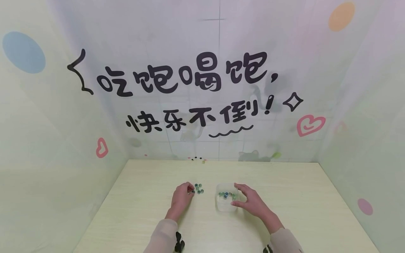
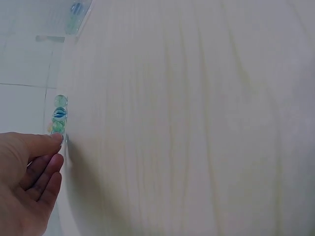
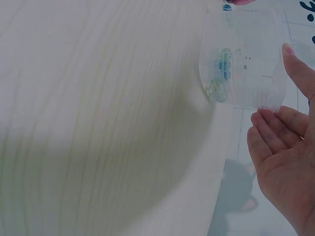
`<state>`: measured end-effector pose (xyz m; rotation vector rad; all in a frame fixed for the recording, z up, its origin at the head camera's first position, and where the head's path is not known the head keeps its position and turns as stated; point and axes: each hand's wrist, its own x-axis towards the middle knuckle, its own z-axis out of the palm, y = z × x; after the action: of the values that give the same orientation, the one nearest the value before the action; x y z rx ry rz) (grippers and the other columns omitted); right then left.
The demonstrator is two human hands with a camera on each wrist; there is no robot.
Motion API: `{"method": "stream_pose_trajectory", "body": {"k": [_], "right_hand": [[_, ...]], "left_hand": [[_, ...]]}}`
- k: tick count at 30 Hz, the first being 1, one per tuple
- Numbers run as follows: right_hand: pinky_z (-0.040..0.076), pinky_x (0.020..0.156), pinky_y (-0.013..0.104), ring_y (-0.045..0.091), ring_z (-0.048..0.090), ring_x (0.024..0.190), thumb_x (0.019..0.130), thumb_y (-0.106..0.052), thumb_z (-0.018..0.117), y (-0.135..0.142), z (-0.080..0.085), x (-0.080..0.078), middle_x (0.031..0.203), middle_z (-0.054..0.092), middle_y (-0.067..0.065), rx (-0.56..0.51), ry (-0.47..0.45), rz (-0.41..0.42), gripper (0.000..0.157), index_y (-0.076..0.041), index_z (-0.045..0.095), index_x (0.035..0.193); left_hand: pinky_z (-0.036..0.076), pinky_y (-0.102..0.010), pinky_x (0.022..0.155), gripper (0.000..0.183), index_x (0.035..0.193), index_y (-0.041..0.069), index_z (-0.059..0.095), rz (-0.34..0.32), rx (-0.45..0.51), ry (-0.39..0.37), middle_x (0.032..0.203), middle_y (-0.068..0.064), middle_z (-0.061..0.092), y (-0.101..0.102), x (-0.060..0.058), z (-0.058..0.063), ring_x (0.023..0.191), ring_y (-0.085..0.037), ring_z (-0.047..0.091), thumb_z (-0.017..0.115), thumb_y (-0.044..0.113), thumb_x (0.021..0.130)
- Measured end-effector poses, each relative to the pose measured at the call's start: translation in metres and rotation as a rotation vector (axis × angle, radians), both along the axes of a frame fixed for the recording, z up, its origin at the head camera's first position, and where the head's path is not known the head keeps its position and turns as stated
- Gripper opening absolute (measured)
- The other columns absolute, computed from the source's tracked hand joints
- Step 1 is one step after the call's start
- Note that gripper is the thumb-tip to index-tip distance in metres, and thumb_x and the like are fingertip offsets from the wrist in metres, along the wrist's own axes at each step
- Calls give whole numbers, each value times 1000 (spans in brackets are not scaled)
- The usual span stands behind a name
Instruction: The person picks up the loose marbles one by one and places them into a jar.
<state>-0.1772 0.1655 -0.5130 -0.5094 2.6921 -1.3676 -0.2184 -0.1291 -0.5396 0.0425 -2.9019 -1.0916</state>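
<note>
A loose cluster of glass marbles (image 1: pixel 202 191) lies on the table, left of a clear plastic container (image 1: pixel 224 208). My left hand (image 1: pixel 182 199) is at the cluster's left side, its thumb and forefinger pinching one dark greenish marble (image 1: pixel 193 192). In the left wrist view the thumb partly covers that marble, with a blue-streaked marble (image 2: pixel 59 114) close by. My right hand (image 1: pixel 254 202) grips the container's right side, thumb at the near part and fingers at the far part. Several green and blue marbles (image 1: pixel 226 194) rest inside the container, showing through its wall in the right wrist view.
The pale wood-grain table (image 1: pixel 142 211) meets a printed back wall (image 1: pixel 177 147) with black lettering. Side walls (image 1: pixel 357 168) close in at left and right. A small yellowish spot (image 1: pixel 203 162) shows at the table's back edge. Dark wrist gear (image 1: pixel 179 242) sits by the left sleeve.
</note>
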Motion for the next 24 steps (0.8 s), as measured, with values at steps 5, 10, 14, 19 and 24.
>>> {"method": "stream_pose_trajectory", "body": {"k": [5,10,14,19,24], "right_hand": [[40,112,57,47,44,137,88,-24,76,0,0,-1,146,48,26,0,-12,3,72,5,43,145],[41,112,56,47,45,137,87,-25,77,0,-1,-1,146,49,25,4,-15,-4,73,4,44,145],[41,112,56,47,45,137,87,-25,77,0,0,-1,146,49,26,4,-14,-4,73,4,44,145],[40,112,55,47,45,137,87,-25,77,0,0,-1,146,49,26,-1,-14,-3,73,5,44,145],[41,112,56,47,44,137,87,-24,77,-1,0,-1,147,48,26,-5,-14,-5,72,5,44,145]], "left_hand": [[57,-33,76,15,95,8,68,-10,3,2,90,-4,69,0,2,3,84,-17,64,74,1,84],[57,-33,76,15,95,10,68,-4,-1,8,90,-3,69,1,3,5,84,-16,63,74,2,84],[57,-33,77,14,95,10,68,-2,8,5,91,-3,69,2,5,7,84,-15,63,74,3,85],[57,-35,77,15,96,10,68,-16,22,13,92,-3,69,2,8,11,85,-16,64,74,3,85],[58,-36,80,16,97,10,68,-20,27,30,93,-3,69,2,10,12,88,-17,65,75,4,85]]}}
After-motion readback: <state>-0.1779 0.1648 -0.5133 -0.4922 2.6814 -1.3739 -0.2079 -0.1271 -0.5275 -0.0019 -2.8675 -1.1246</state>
